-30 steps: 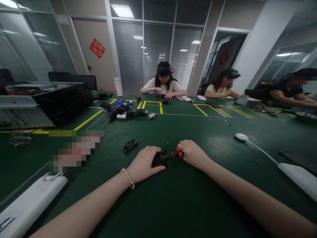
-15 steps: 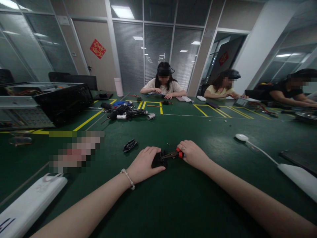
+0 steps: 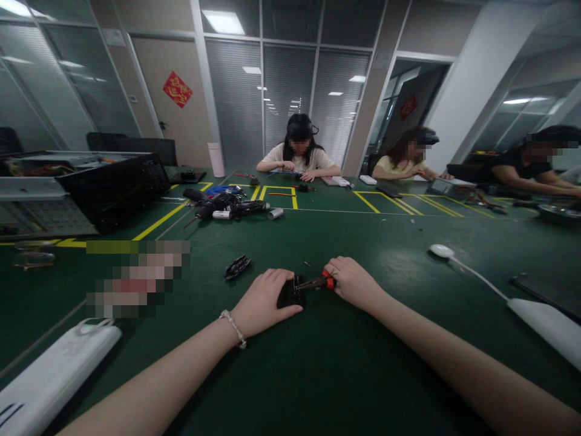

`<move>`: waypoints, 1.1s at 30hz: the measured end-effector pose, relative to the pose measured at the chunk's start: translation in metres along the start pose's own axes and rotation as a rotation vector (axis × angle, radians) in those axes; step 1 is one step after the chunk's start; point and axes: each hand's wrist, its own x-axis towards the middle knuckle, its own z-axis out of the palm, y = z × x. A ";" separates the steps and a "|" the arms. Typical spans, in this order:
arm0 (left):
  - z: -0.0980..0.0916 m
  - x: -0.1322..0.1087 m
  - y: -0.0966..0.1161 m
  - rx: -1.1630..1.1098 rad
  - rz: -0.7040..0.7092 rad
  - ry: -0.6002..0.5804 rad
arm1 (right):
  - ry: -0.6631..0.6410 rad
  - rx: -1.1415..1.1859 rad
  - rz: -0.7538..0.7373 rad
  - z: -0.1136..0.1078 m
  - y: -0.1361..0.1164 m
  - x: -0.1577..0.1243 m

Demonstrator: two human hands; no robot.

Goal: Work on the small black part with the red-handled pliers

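Note:
My left hand (image 3: 264, 301), with a bracelet at the wrist, grips a small black part (image 3: 290, 294) against the green table (image 3: 290, 375), thumb on its near side. My right hand (image 3: 351, 281) is closed round the red handles of a pair of pliers (image 3: 316, 283). The pliers point left, and their tips touch or lie just over the black part's right side; what they pinch is too small to tell. Beyond my left hand lies another black piece (image 3: 238, 266).
An opened computer case (image 3: 113, 191) stands at the left, with a white power bank (image 3: 59, 375) nearer. Tools and cables (image 3: 222, 203) lie further back. At the right are a white mouse-like device (image 3: 442, 251) and its cable. Several people sit across the table, one opposite (image 3: 298, 154).

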 end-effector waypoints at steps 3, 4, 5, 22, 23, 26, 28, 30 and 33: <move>0.001 0.000 -0.001 0.003 0.001 0.006 | 0.006 0.008 0.009 0.000 0.000 0.000; 0.001 0.000 -0.002 0.004 0.000 0.007 | 0.006 0.013 0.009 0.000 0.000 0.000; 0.001 0.000 -0.002 0.005 -0.001 0.007 | 0.006 0.017 0.008 0.000 0.000 -0.001; 0.004 0.001 -0.004 0.013 0.013 0.011 | -0.014 0.003 0.012 -0.003 -0.002 0.000; 0.004 0.001 -0.005 0.016 0.017 0.016 | -0.013 -0.001 0.010 -0.002 -0.002 0.000; 0.005 0.001 -0.005 0.019 0.019 0.020 | -0.004 0.002 0.000 -0.002 -0.001 0.000; 0.004 0.001 -0.005 0.017 0.015 0.016 | -0.003 0.010 -0.009 -0.002 -0.001 0.000; 0.004 0.001 -0.004 0.014 0.009 0.009 | -0.004 0.018 -0.013 -0.003 -0.001 0.000; 0.003 0.001 -0.004 0.008 -0.002 0.001 | -0.006 0.023 -0.012 -0.003 -0.001 0.000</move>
